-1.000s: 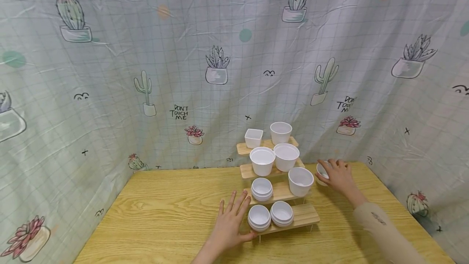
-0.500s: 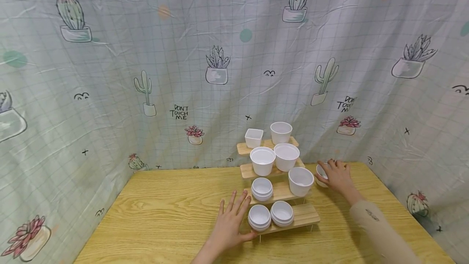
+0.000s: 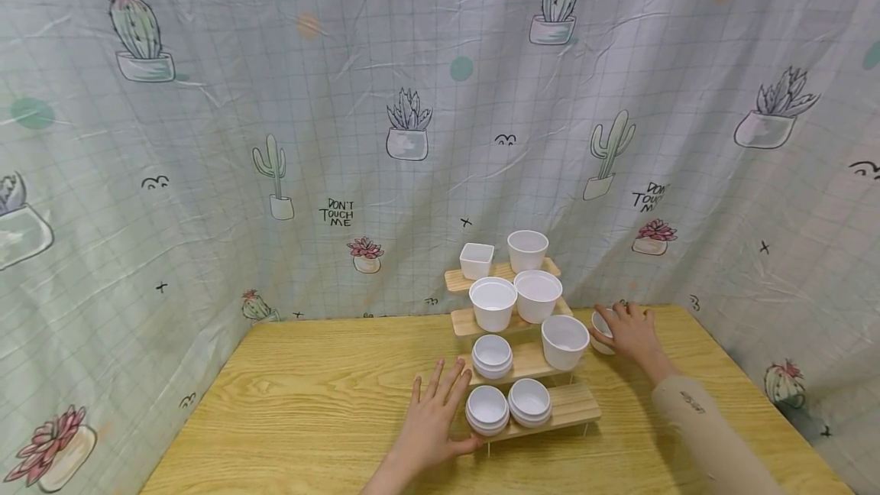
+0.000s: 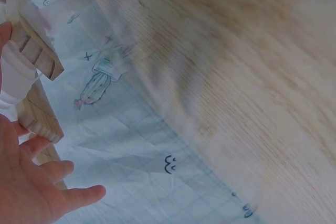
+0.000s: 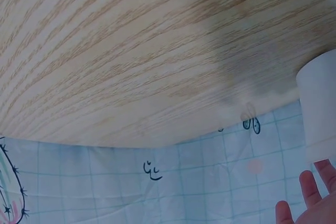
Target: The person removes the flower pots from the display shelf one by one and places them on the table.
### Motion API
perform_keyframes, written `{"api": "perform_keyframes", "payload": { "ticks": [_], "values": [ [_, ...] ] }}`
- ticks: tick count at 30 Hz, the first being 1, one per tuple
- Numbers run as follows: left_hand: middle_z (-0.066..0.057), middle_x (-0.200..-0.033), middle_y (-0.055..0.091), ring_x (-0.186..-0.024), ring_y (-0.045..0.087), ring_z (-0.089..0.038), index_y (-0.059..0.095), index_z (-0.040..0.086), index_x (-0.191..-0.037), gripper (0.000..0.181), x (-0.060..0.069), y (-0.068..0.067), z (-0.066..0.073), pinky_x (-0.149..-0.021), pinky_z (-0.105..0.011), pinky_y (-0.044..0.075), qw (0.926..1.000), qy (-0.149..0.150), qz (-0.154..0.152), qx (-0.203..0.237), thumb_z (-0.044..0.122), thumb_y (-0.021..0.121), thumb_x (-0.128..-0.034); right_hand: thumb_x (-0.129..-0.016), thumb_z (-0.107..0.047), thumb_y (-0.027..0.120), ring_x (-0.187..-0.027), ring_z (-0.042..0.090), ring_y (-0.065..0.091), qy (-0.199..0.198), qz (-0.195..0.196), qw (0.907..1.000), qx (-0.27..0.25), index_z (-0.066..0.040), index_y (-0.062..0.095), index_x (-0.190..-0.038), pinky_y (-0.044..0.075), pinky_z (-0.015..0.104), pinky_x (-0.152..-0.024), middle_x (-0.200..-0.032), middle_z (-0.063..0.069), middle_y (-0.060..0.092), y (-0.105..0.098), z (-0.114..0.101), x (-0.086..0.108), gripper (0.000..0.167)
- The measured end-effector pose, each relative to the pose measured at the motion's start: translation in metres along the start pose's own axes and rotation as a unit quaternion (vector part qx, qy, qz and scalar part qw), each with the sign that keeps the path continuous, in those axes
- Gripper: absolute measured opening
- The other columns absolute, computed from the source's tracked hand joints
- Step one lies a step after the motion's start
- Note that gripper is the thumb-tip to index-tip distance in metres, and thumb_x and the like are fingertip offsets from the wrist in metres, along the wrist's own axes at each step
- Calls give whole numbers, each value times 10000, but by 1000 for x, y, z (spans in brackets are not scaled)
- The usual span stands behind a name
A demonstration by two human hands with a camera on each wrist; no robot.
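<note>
A four-step wooden display stand bears several white pots, round ones and one square pot on the top step. My left hand lies against the stand's left side with fingers spread and nearly straight. In the left wrist view, its fingertips are at the ends of the wooden steps. To the right of the stand, my right hand holds a white pot by its rim, low over the table. The right wrist view catches only part of this pot and a few fingertips; whether it touches the table cannot be told.
The stand is on a wood-grain table. A cactus-print curtain hangs behind and along both sides, close to the table's back edge. Two ribbed round pots sit on the lowest step, near my left thumb.
My right hand and the pot it holds have shifted slightly nearer to me and to the left, toward the stand. My left hand has stayed in place.
</note>
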State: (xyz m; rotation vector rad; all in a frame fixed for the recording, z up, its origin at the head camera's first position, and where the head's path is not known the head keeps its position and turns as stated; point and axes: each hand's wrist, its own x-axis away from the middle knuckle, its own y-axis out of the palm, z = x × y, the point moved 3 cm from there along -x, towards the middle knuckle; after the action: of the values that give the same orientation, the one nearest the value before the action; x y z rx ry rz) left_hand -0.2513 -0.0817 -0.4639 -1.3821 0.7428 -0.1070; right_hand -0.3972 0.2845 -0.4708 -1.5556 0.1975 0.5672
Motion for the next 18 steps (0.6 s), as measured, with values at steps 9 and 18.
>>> {"api": "perform_keyframes", "payload": {
  "ticks": [9,18],
  "values": [
    [-8,-1480,242,-1343,239,-329,273,165,-1406,963,0,0,0,-962,-617,313,10000,-34,-40,-41,669,598,-652,-793,-439,591,-983,395,420,-21,-54,10000,-39,-114,541,-1184,314,609,-754,-1001,185,531,1,-1,1,511],
    [-24,-1467,271,-1316,284,-350,299,150,-1394,959,0,-1,0,-938,-618,335,9998,62,145,-81,672,599,-648,-798,-426,594,-960,389,420,-45,-149,9999,-26,-108,541,-1190,312,603,-747,-990,184,521,0,-2,1,507]
  ]
}}
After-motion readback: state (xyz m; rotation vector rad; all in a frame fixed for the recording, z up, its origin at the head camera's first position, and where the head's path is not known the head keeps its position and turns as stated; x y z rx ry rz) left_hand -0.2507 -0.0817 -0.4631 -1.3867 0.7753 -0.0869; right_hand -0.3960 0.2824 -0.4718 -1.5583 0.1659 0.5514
